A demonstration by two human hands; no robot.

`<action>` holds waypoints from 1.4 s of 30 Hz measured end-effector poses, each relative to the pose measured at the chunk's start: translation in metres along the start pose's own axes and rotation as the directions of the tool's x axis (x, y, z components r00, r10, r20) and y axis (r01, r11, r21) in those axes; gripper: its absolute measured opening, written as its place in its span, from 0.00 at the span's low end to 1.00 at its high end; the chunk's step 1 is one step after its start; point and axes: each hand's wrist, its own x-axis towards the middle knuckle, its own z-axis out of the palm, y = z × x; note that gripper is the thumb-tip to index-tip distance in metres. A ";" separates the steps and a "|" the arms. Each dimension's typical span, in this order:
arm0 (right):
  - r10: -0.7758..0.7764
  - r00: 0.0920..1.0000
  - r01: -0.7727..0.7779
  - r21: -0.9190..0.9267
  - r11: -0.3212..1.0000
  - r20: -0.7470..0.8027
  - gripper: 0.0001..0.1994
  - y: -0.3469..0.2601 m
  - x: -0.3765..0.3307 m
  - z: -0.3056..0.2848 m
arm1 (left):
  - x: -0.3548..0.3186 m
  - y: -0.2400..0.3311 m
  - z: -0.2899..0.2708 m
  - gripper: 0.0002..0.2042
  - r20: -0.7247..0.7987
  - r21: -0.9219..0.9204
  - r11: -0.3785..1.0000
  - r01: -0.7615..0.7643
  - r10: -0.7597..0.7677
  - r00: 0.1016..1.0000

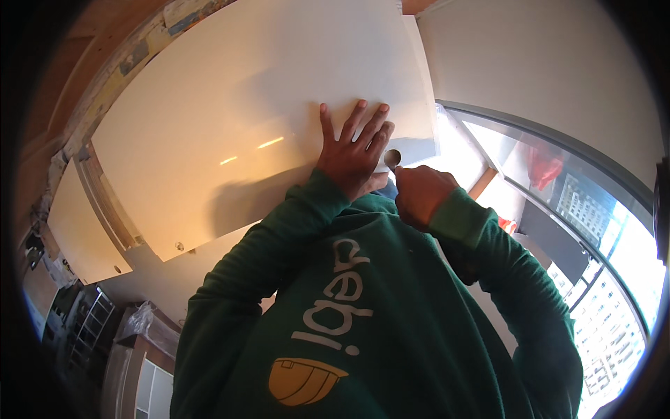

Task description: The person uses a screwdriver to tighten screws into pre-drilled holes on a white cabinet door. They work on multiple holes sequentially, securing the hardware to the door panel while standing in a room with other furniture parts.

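The cabinet door [251, 119] is plain glossy white, warmed by an orange-yellow sheen toward its lower left. A smaller door [84, 230] beside it is the same cream white. The round knob [392, 158] is silver-grey metal. The hooded sweatshirt [363, 307] is dark green, with pale grey lettering and a mustard-yellow emblem outlined in dark lines. The window frame [558, 146] is grey; the wall [544, 63] is off-white.

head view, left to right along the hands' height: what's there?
smaller white panel → large white panel → left hand flat on it → small round metal knob → right hand → window frame
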 end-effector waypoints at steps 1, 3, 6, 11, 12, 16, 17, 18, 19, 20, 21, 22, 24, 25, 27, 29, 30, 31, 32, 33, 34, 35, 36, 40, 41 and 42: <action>-0.030 0.999 0.029 -0.028 0.999 -0.020 0.12 -0.001 -0.002 0.000 | 0.000 0.001 0.001 0.47 0.001 0.001 1.000 0.005 -0.005 1.000; -0.020 0.999 0.018 -0.048 0.999 -0.031 0.13 0.002 -0.005 -0.002 | -0.002 0.000 0.002 0.47 -0.021 0.014 1.000 0.001 0.000 1.000; -0.004 0.997 0.004 0.001 1.000 -0.081 0.16 0.012 -0.012 -0.002 | -0.001 0.002 -0.002 0.47 -0.009 0.016 1.000 0.000 0.000 1.000; -0.027 0.989 0.035 0.047 0.998 -0.149 0.17 0.022 -0.013 0.013 | -0.001 0.002 -0.005 0.47 -0.004 0.005 1.000 0.004 -0.004 1.000; -0.042 0.990 0.050 0.057 0.997 -0.133 0.16 0.021 -0.011 0.013 | -0.001 0.001 -0.004 0.47 -0.006 0.009 1.000 0.003 -0.003 1.000; -0.023 0.996 0.028 0.059 0.998 -0.084 0.13 0.012 -0.006 0.011 | 0.000 0.000 -0.003 0.46 -0.047 -0.022 0.999 -0.023 0.022 0.999; 0.000 0.997 0.004 0.049 0.999 -0.080 0.12 0.010 -0.006 0.011 | 0.000 -0.001 -0.004 0.46 -0.039 -0.022 0.999 -0.027 0.026 0.999; -0.026 0.995 0.027 0.004 1.000 -0.100 0.14 0.008 -0.005 0.013 | 0.000 -0.001 -0.004 0.46 -0.031 -0.022 0.999 -0.032 0.031 0.999; -0.053 0.992 0.048 -0.041 0.998 -0.117 0.16 0.006 -0.004 0.017 | 0.000 -0.002 -0.004 0.45 -0.023 -0.022 0.999 -0.036 0.036 0.999; -0.078 0.988 0.066 -0.089 0.994 -0.134 0.18 0.005 -0.004 0.018 | 0.001 -0.001 -0.004 0.45 -0.020 -0.023 0.999 -0.036 0.035 0.999; -0.077 0.991 0.067 -0.093 0.993 -0.108 0.18 0.004 -0.005 0.015 | 0.001 -0.001 -0.004 0.44 -0.018 -0.024 0.999 -0.035 0.035 0.999; -0.077 0.994 0.069 -0.098 0.993 -0.082 0.19 0.004 -0.004 0.009 | 0.001 -0.001 -0.004 0.44 -0.015 -0.026 0.999 -0.034 0.033 0.999; -0.074 0.993 0.065 -0.097 0.993 -0.091 0.18 0.004 -0.005 0.006 | -0.001 -0.001 -0.001 0.43 -0.047 -0.024 0.999 -0.039 0.038 0.998; -0.068 0.990 0.057 -0.088 0.994 -0.124 0.18 0.008 -0.010 0.008 | -0.001 -0.001 0.000 0.43 -0.063 -0.023 0.999 -0.041 0.040 0.997; -0.057 0.986 0.046 -0.074 0.996 -0.158 0.17 0.013 -0.016 0.007 | -0.001 0.001 -0.003 0.42 -0.057 -0.034 0.999 -0.035 0.033 0.998; -0.033 0.983 0.023 -0.057 0.998 -0.180 0.16 0.015 -0.021 0.001 | -0.001 0.002 -0.004 0.41 -0.052 -0.047 0.999 -0.022 0.019 0.998; -0.089 0.978 0.083 -0.036 0.996 -0.187 0.16 0.019 -0.018 0.002 | -0.001 0.002 -0.004 0.41 -0.049 -0.053 0.999 -0.013 0.010 0.999; -0.090 0.980 0.085 -0.035 0.996 -0.180 0.16 0.019 -0.014 0.002 | 0.000 0.003 -0.004 0.40 -0.047 -0.060 0.998 -0.004 0.001 0.999; -0.091 0.981 0.087 -0.032 0.996 -0.173 0.16 0.018 -0.010 0.002 | 0.000 0.003 -0.005 0.40 -0.039 -0.067 0.998 0.001 -0.003 0.999; -0.093 0.982 0.089 -0.028 0.996 -0.165 0.16 0.017 -0.008 0.002 | 0.001 0.004 -0.006 0.40 -0.032 -0.074 0.997 0.005 -0.008 0.999; -0.108 0.978 0.106 -0.019 0.994 -0.180 0.16 0.017 -0.007 0.001 | 0.002 0.004 -0.007 0.40 -0.025 -0.081 0.997 0.010 -0.012 1.000; -0.124 0.973 0.124 -0.011 0.992 -0.193 0.16 0.017 -0.007 0.000 | 0.002 0.003 -0.007 0.40 -0.020 -0.077 0.997 0.013 -0.014 1.000; -0.140 0.968 0.143 -0.004 0.990 -0.206 0.16 0.017 -0.007 -0.001 | 0.002 0.003 -0.006 0.40 -0.016 -0.072 0.997 0.015 -0.017 1.000; -0.153 0.978 0.153 -0.014 0.988 -0.138 0.16 0.018 0.000 0.004 | 0.002 0.003 -0.006 0.41 0.013 -0.067 0.997 0.023 -0.022 1.000; -0.159 0.975 0.161 0.000 0.987 -0.155 0.16 0.018 0.002 0.008 | 0.002 0.003 -0.006 0.41 0.010 -0.066 0.998 0.021 -0.021 1.000; -0.164 0.971 0.169 0.014 0.985 -0.172 0.16 0.018 0.004 0.012 | 0.002 0.003 -0.006 0.41 0.008 -0.065 0.998 0.020 -0.019 1.000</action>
